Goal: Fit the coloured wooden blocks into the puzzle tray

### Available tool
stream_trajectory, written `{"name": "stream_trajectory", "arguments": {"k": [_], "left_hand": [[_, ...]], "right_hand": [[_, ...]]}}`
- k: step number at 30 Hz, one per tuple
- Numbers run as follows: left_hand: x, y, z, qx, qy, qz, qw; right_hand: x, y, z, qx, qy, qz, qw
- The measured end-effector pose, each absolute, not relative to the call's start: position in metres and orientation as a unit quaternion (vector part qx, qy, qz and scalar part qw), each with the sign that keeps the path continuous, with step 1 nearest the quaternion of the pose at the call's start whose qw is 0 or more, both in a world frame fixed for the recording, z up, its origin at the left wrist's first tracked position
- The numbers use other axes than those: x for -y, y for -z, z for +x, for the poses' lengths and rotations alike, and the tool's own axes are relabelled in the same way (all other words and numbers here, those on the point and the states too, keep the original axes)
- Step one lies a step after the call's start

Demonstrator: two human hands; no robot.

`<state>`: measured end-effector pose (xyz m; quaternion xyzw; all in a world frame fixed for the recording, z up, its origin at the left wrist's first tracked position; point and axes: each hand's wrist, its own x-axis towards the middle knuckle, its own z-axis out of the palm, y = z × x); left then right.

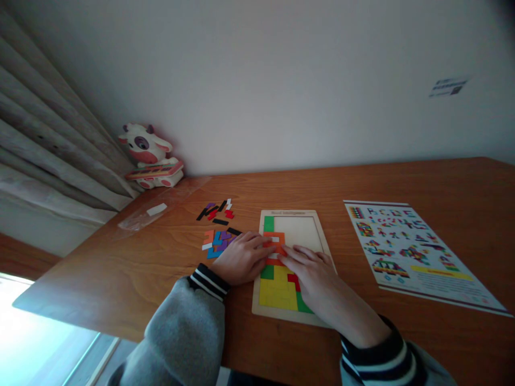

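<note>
A wooden puzzle board (296,317) lies in front of me, partly filled with flat coloured pieces. My left hand (246,258) reaches over its left edge, fingers stretched out and fingertips on the orange pieces (278,236). From the right, my right hand (316,279) lies low over the board, fingers extended and slightly apart, their tips touching the orange pieces too. Small white gaps show within the orange. Around them sit a green piece (269,223), yellow pieces (277,296) and a red piece (293,280). My right hand hides part of the board's right side.
Left of the board lie loose blue and purple pieces (220,242) and a scatter of black, red and white pieces (217,211). A printed pattern sheet (418,246) is at right. Behind left are a clear plastic bag (140,219) and a cow toy (149,155).
</note>
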<state>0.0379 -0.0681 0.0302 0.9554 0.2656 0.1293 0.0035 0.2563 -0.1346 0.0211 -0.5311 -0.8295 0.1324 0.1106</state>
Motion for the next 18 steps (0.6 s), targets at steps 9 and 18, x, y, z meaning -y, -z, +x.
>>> {"name": "stream_trajectory", "arguments": {"k": [9, 18], "left_hand": [[0.0681, -0.0309, 0.038, -0.267, -0.133, 0.954, 0.011], [0.0675, -0.0269, 0.0367, -0.273, -0.138, 0.952, 0.013]], "right_hand": [[0.1331, -0.0171, 0.2558, 0.828, -0.111, -0.532, 0.138], [0.1336, -0.0141, 0.257, 0.828, -0.105, -0.533, 0.138]]}}
